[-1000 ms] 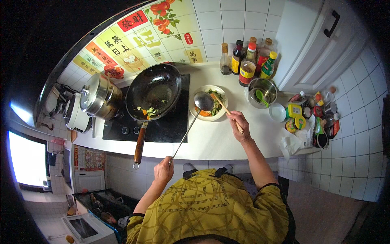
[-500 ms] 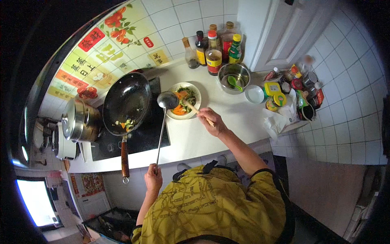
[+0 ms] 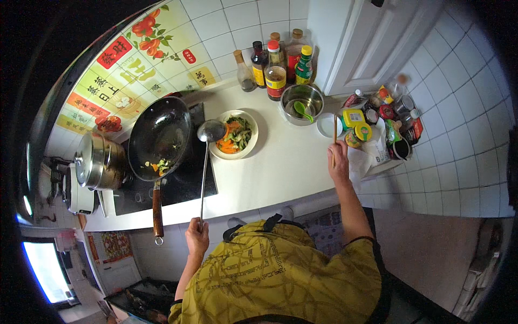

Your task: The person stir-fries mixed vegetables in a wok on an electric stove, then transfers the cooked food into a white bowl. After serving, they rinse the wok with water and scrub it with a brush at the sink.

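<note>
White surface (image 3: 280, 167) runs across in front of you, with a black cooktop (image 3: 186, 181) set into its left part. On the cooktop sits a dark wok (image 3: 156, 135), scraps of vegetable in its near side and its wooden handle pointing toward you; left of it stands a steel pot (image 3: 97, 162) with a lid. Just right of the wok is a pale plate (image 3: 249, 141) heaped with green and orange vegetables. Farther right, a steel bowl (image 3: 302, 100) holds a green spoon, bottles behind it, jars to its right.

Your left hand (image 3: 197, 237) is closed around the end of a long metal ladle (image 3: 205, 162) — its bowl rests at the plate's left rim. Your right hand (image 3: 338, 162) grips chopsticks (image 3: 334, 129) — tips pointing away, over the surface near the jars.
</note>
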{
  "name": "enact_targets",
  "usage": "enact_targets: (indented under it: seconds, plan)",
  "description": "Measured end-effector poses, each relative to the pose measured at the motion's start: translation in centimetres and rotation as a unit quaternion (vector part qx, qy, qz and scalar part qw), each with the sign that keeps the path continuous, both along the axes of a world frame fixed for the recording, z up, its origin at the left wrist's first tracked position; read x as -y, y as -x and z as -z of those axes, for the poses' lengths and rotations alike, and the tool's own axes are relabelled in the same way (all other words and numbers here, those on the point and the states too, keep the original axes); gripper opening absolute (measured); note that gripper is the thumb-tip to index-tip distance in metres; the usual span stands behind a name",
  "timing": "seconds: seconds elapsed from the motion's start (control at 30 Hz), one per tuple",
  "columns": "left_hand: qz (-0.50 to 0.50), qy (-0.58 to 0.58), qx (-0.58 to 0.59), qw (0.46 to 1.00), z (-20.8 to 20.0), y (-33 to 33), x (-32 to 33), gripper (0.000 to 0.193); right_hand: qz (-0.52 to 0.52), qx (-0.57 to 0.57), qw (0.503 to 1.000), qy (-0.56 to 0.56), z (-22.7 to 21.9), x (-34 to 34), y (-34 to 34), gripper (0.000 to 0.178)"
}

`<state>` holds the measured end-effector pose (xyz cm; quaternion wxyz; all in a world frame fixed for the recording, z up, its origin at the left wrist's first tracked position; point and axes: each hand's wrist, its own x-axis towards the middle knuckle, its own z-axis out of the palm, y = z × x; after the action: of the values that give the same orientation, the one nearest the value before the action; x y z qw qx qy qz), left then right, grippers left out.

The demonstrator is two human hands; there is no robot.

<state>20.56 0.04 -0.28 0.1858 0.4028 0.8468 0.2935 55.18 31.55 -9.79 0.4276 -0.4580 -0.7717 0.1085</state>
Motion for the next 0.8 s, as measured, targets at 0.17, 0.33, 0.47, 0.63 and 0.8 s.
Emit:
enact_targets:
  seconds: [0.17, 0.33, 0.47, 0.63, 0.8]
  plan:
    - [-0.026, -0.005, 0.102, 0.994, 0.4, 0.1, -0.1, 0.014, -0.039, 0.154, 0.986, 0.04, 3.5, -4.2, 0.4, 0.03]
    - [-0.029, -0.034, 0.205, 0.978, -1.1, -0.7, -0.9, 0.013, -0.05, 0.263, 0.96, 0.083, 5.8, -5.8, -1.0, 0.04]
    - [-0.09, -0.096, 0.41, 0.902, -2.3, -1.6, 0.2, 0.01, -0.069, 0.271, 0.96, 0.003, 1.4, -3.8, 0.5, 0.046]
    - [-0.099, -0.196, 0.541, 0.812, -4.5, -2.3, 0.0, 0.012, -0.243, 0.048, 0.959, 0.139, -6.9, 5.2, 8.6, 0.035]
    - [-0.059, -0.284, 0.531, 0.796, -6.1, -1.5, -3.0, 0.012, -0.569, -0.122, 0.748, 0.319, -11.2, 14.6, 18.7, 0.016]
